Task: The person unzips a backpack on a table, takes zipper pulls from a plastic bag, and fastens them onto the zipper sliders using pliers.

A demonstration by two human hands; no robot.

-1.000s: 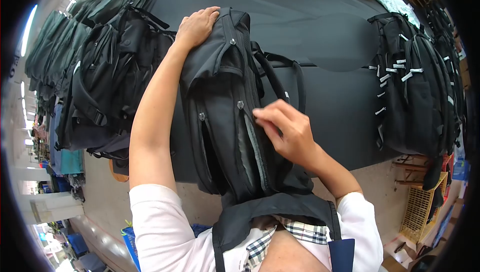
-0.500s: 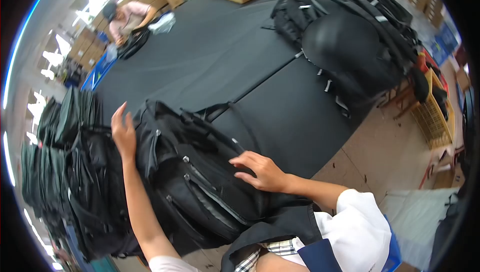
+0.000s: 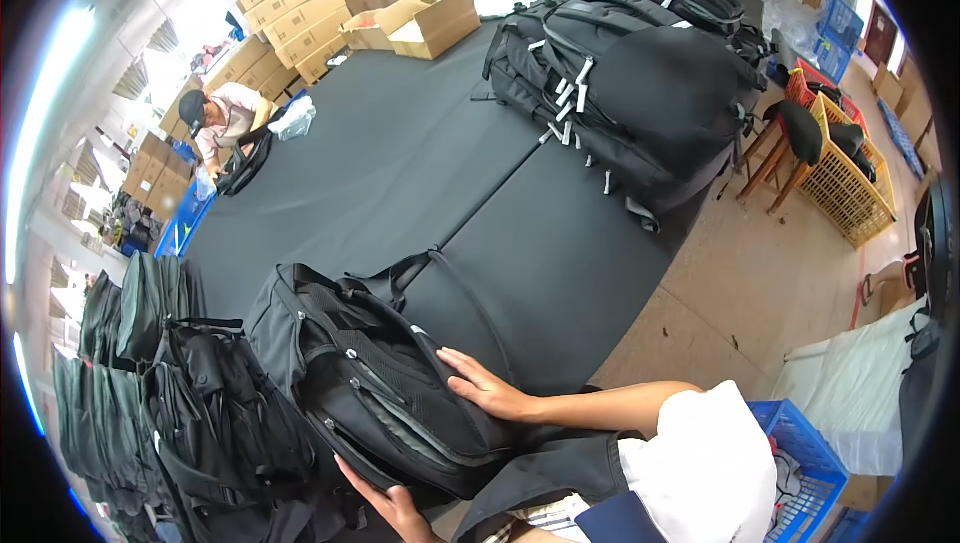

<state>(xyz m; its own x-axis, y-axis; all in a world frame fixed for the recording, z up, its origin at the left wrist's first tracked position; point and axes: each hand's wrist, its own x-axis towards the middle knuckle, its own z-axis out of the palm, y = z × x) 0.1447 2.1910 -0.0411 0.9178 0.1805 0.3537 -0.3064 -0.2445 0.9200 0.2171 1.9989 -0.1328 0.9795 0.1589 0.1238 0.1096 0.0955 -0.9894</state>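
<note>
A black backpack (image 3: 400, 393) lies on its side at the near edge of the black-covered table, its silver zipper pulls showing along the near face. My right hand (image 3: 490, 388) rests on the padded back side of the pack, fingers stretched out. Lower down, my left hand (image 3: 390, 508) is against the pack's bottom-left edge, fingers extended and thumb apart. Neither hand is wrapped round anything. One loose black strap (image 3: 475, 303) trails from the pack across the table.
Stacked dark backpacks (image 3: 215, 413) stand close on the left. A big heap of black backpacks (image 3: 660, 93) sits at the far right of the table (image 3: 380, 153). Across it, a co-worker (image 3: 230, 118) handles a black item. A blue crate (image 3: 800, 463) is by my right side.
My left hand has come down from above the pack's far-left end to its near lower edge. My right hand has gone from hovering to lying on the pack. The view has tilted up.
</note>
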